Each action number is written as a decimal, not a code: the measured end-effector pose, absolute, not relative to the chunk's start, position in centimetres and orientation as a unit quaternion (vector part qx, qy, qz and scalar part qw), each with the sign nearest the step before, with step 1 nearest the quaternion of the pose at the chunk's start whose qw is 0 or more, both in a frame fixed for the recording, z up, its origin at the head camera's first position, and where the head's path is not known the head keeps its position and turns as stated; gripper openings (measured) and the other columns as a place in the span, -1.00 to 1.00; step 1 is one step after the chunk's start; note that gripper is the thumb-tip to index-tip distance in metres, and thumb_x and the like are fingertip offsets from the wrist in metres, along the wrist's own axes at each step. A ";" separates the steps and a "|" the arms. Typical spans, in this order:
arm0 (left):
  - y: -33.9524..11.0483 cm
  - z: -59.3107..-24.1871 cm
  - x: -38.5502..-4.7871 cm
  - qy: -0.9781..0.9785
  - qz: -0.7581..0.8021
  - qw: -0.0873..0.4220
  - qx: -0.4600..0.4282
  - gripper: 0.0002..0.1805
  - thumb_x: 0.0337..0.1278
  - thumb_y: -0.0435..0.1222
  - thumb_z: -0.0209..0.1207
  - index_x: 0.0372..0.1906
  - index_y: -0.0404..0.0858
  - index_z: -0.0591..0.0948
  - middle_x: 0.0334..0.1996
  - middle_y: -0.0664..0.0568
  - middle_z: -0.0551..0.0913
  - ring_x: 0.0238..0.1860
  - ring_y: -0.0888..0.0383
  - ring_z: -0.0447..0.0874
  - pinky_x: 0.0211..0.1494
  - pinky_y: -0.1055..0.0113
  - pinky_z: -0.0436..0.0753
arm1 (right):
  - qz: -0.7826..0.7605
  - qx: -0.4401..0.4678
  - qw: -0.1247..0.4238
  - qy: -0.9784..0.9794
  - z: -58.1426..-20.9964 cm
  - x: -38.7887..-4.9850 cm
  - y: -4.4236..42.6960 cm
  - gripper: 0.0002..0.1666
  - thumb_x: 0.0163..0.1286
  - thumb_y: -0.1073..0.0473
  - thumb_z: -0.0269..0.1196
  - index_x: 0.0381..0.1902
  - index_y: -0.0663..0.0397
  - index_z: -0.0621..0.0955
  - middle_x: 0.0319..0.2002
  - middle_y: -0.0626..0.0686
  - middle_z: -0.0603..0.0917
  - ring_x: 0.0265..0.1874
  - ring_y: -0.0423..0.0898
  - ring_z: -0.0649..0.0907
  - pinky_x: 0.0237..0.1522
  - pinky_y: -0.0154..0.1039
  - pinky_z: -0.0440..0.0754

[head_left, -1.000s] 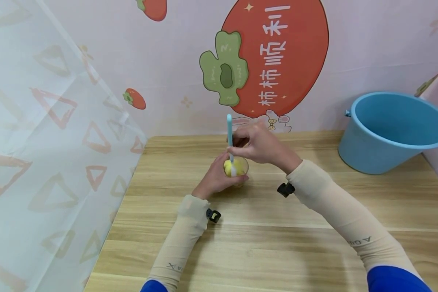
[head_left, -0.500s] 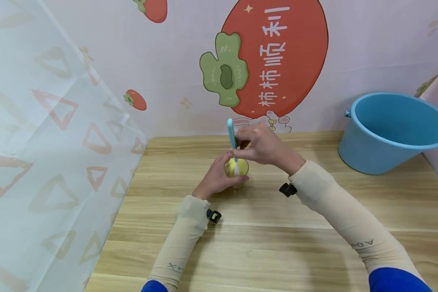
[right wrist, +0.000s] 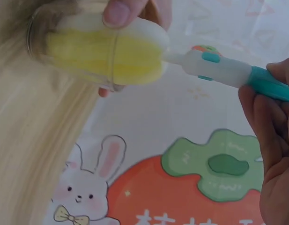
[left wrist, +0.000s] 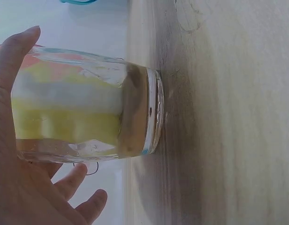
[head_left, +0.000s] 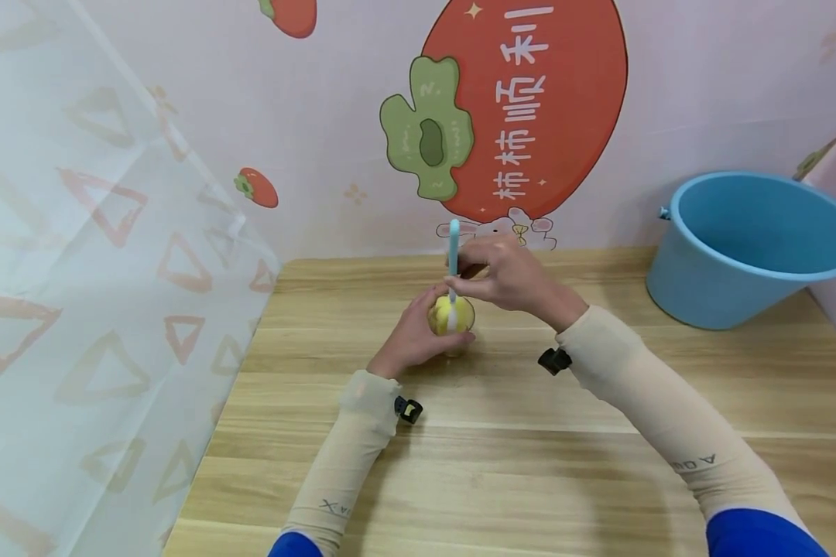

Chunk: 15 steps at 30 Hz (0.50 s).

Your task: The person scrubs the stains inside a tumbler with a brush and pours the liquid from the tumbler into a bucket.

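Note:
My left hand [head_left: 416, 329] grips a clear glass cup [left wrist: 139, 110], thumb on one side and fingers round the other. The cup stands upright on the wooden table. Inside it is the yellow-and-white sponge head [right wrist: 139, 61] of a cup brush; in the right wrist view the sponge's upper end sticks out past the rim. Above the cup, my right hand [head_left: 505, 275] pinches the brush's teal handle [head_left: 453, 247] between thumb and fingers. A white neck [right wrist: 214, 68] joins handle and sponge. In the head view, the left hand hides part of the cup's side.
A large light-blue bucket [head_left: 745, 286] stands at the table's back right. The wood-grain table [head_left: 501, 480] meets a wall covering [head_left: 348, 116] with persimmon and rabbit prints behind the hands. A white patterned sheet [head_left: 111, 278] hangs along the left side.
The brush handle and my right hand have shifted slightly right, and the sponge has moved within the cup. My left hand and the cup stay in the same place.

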State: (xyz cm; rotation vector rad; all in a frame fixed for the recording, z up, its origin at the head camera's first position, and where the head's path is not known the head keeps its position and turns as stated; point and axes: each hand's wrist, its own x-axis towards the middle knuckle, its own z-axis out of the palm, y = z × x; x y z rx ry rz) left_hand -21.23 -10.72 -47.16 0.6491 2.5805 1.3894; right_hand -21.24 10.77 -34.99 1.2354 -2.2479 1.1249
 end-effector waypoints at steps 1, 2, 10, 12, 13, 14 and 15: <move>-10.7 -47.1 -21.2 0.860 0.459 0.070 0.213 -0.13 0.02 0.18 0.54 0.45 0.39 0.38 0.19 0.21 0.54 0.14 0.07 0.49 0.07 0.07 0.61 | 0.392 0.435 0.168 -0.793 -34.8 -21.1 11.0 -0.93 0.29 0.33 0.49 -0.35 0.20 0.76 -0.39 0.02 0.81 -0.41 -0.14 0.83 -0.30 -0.26 0.80; -10.7 -47.0 -21.2 0.862 0.456 0.072 0.209 -0.13 0.01 0.19 0.54 0.45 0.41 0.38 0.20 0.23 0.53 0.16 0.08 0.49 0.10 0.06 0.60 | 0.388 0.435 0.165 -0.795 -34.7 -21.1 11.2 -0.92 0.28 0.33 0.50 -0.36 0.19 0.76 -0.40 0.02 0.80 -0.41 -0.15 0.82 -0.30 -0.26 0.80; -10.7 -47.1 -21.5 0.853 0.463 0.060 0.234 -0.20 0.04 0.10 0.57 0.39 0.32 0.45 0.10 0.20 0.57 0.05 0.13 0.55 0.09 0.13 0.63 | 0.394 0.450 0.114 -0.793 -34.3 -20.9 10.1 -0.93 0.29 0.27 0.53 -0.34 0.12 0.79 -0.38 -0.05 0.83 -0.39 -0.25 0.82 -0.27 -0.32 0.79; -10.8 -47.3 -21.6 0.847 0.469 0.058 0.243 -0.21 0.05 0.07 0.57 0.39 0.28 0.45 0.07 0.18 0.58 0.00 0.15 0.57 0.07 0.16 0.63 | 0.394 0.452 0.112 -0.792 -34.3 -21.0 9.6 -0.93 0.30 0.26 0.52 -0.31 0.13 0.80 -0.36 -0.04 0.84 -0.37 -0.23 0.84 -0.25 -0.32 0.79; -10.8 -47.3 -21.6 0.847 0.469 0.056 0.246 -0.19 0.06 0.07 0.56 0.41 0.27 0.43 0.06 0.17 0.59 -0.01 0.15 0.57 0.06 0.17 0.63 | 0.391 0.451 0.115 -0.794 -34.3 -21.0 9.5 -0.92 0.31 0.26 0.52 -0.31 0.14 0.79 -0.36 -0.03 0.84 -0.37 -0.22 0.84 -0.25 -0.31 0.79; -10.8 -47.3 -21.6 0.846 0.469 0.058 0.246 -0.17 0.06 0.08 0.56 0.43 0.27 0.41 0.05 0.17 0.59 -0.02 0.15 0.58 0.04 0.18 0.64 | 0.385 0.451 0.119 -0.797 -34.3 -21.1 9.4 -0.92 0.32 0.26 0.51 -0.30 0.15 0.78 -0.36 -0.02 0.84 -0.36 -0.21 0.84 -0.24 -0.31 0.79; -10.7 -47.4 -21.6 0.848 0.466 0.058 0.245 -0.15 0.06 0.09 0.56 0.44 0.28 0.39 0.05 0.16 0.59 -0.02 0.15 0.57 0.03 0.19 0.65 | 0.379 0.448 0.123 -0.800 -34.2 -21.1 9.4 -0.91 0.32 0.26 0.50 -0.30 0.17 0.78 -0.36 -0.01 0.84 -0.36 -0.19 0.84 -0.24 -0.30 0.80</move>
